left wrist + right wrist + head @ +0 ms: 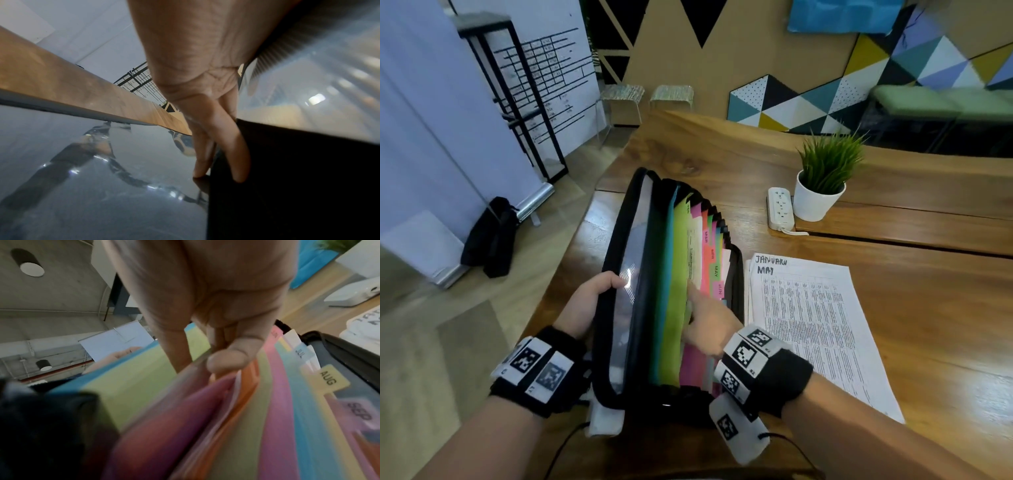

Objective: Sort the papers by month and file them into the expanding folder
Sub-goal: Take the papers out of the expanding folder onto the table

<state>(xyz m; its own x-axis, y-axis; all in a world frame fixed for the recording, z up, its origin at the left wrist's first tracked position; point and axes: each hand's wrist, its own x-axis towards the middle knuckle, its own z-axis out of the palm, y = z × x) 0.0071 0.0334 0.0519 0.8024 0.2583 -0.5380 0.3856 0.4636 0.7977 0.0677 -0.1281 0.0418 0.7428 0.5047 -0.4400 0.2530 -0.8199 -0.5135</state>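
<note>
A black-rimmed expanding folder [736,274] stands open on the wooden table, its coloured dividers fanned out with month tabs such as MAY [715,270] and JUN [719,289]. My left hand [599,291] grips the top edge of its clear front cover [308,97]. My right hand [705,315] reaches in among the dividers behind the green one. In the right wrist view its thumb and fingers [201,360] pinch the top edge of a pink divider [195,410] with white sheets beside it. A white sheet [693,253] sits in that pocket. A stack of printed papers [815,325], marked JANUARY and MAY by hand, lies right of the folder.
A potted plant [822,185] and a white power strip [780,209] stand at the back right of the table [928,308]. The table's left edge runs just beside the folder. A black bag [489,236] lies on the floor to the left.
</note>
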